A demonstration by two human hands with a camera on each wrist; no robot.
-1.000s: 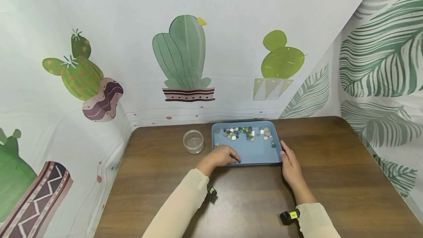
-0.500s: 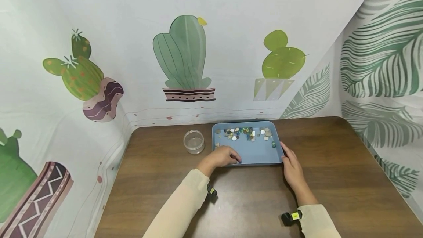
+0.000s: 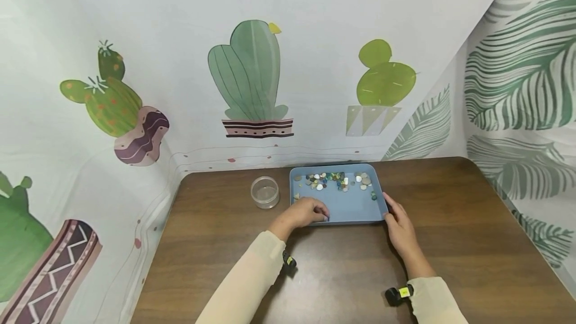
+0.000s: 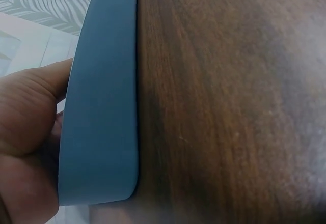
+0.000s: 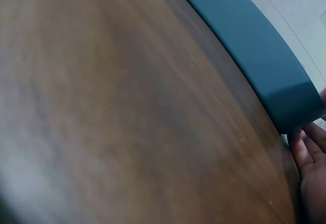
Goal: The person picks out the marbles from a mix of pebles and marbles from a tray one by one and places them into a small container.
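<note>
A shallow blue tray (image 3: pixel 355 211) holds several small stones and glass pebbles (image 3: pixel 335 181), mostly along its far side. My left hand (image 3: pixel 303 212) reaches over the tray's near left rim, fingers curled down inside it, thumb and fingertips close together. In the left wrist view the left hand (image 4: pixel 23 117) is behind the tray's outer wall (image 4: pixel 104 102); its fingertips are hidden, so I cannot tell whether a stone is between them. My right hand (image 3: pixel 399 225) grips the near right corner. In the right wrist view, fingers (image 5: pixel 300 150) lie at the lower edge of that corner.
A round clear plastic container (image 3: pixel 265 192) stands left of the tray on the brown wooden table (image 3: pixel 346 274). Behind the table hangs a white cloth (image 3: pixel 315 64) printed with cacti and leaves. A few stones lie apart at the tray's right side.
The tray and right hand have shifted very slightly to the right in view. The left hand's thumb and fingertips stay at about the same place inside the near rim.
</note>
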